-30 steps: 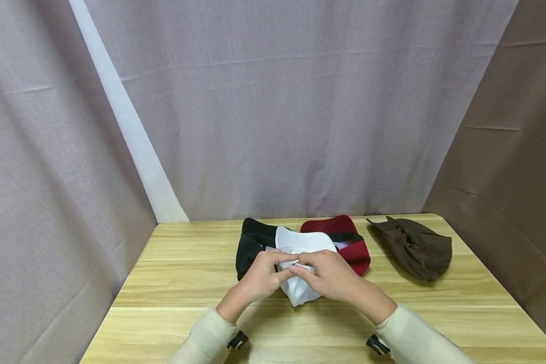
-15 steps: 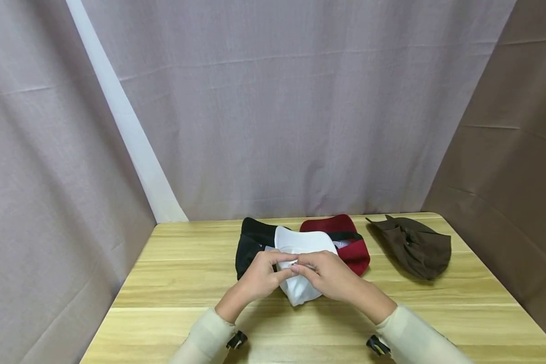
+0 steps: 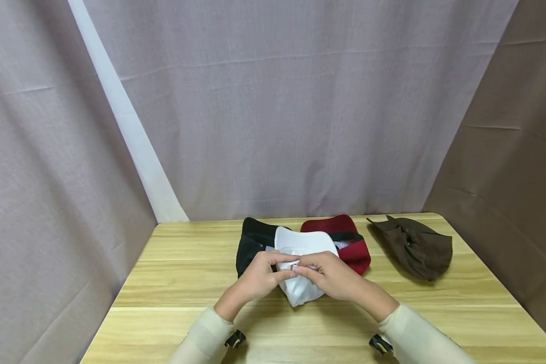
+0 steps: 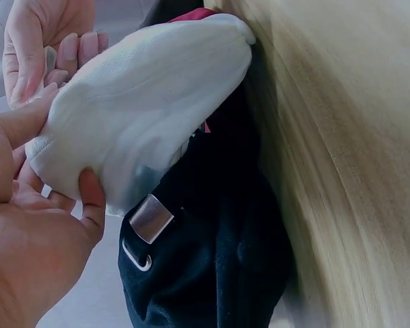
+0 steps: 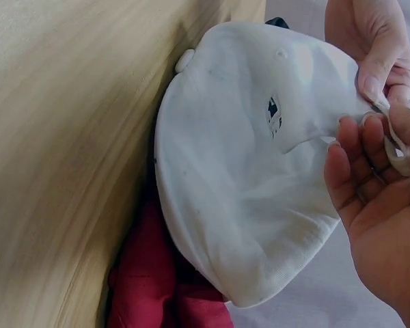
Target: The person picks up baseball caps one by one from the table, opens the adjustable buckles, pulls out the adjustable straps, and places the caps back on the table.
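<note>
Both hands meet over a white baseball cap [image 3: 306, 242], whose brim points away from me on the table. My left hand [image 3: 260, 276] pinches the cap's back edge, its thumb and fingers bent around the fabric in the left wrist view. Facing it, my right hand [image 3: 332, 275] pinches the white back strap [image 5: 396, 160] of the cap between thumb and fingers. The fingertips of both hands nearly touch at the strap, which they partly hide. A black cap [image 4: 205, 239] with a metal buckle lies beside the left hand, and a red cap [image 3: 356, 257] lies beyond the right.
A dark brown cap [image 3: 414, 250] lies apart at the right of the wooden table [image 3: 173, 283]. Grey curtains [image 3: 273, 126] stand behind the table and at its left; a brown one [image 3: 514, 177] hangs at the right.
Fingers of both hands shift slightly at the strap, and less of its white loop shows between them. The caps stay in place.
</note>
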Tool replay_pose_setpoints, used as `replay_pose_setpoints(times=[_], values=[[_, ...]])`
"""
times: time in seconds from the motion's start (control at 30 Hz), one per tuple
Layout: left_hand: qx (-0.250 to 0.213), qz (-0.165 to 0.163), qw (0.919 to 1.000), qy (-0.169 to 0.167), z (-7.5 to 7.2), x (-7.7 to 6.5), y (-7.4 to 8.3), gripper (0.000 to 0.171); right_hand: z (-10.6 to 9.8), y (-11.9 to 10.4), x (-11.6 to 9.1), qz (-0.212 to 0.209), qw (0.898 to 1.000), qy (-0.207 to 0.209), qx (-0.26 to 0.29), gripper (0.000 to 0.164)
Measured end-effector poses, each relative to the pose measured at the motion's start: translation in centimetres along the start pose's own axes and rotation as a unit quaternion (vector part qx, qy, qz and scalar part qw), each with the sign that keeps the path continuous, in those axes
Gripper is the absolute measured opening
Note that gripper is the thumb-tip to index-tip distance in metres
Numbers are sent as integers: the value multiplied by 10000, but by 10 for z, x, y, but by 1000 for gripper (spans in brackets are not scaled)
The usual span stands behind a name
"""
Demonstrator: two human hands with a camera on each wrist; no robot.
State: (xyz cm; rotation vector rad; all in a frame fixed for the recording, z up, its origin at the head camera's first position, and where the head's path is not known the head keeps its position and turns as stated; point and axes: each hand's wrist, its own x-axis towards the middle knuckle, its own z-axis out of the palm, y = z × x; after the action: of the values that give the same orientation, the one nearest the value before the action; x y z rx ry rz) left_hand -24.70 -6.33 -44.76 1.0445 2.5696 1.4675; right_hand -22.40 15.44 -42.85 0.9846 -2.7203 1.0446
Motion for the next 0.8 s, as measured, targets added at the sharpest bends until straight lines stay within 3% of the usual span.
replay_pose_setpoints(times=[0.33, 0.67, 0.8], values=[[6, 79, 10000, -11, 0, 0, -1, 34, 0, 3, -1, 22, 10000, 40, -22, 23], [192, 224, 9995, 86, 1, 1, 0, 35, 3, -7, 1, 114, 9947, 445, -917, 20], [254, 321, 9990, 196, 2, 2, 2, 33, 5, -10, 3, 176, 9926, 605, -1034, 18]])
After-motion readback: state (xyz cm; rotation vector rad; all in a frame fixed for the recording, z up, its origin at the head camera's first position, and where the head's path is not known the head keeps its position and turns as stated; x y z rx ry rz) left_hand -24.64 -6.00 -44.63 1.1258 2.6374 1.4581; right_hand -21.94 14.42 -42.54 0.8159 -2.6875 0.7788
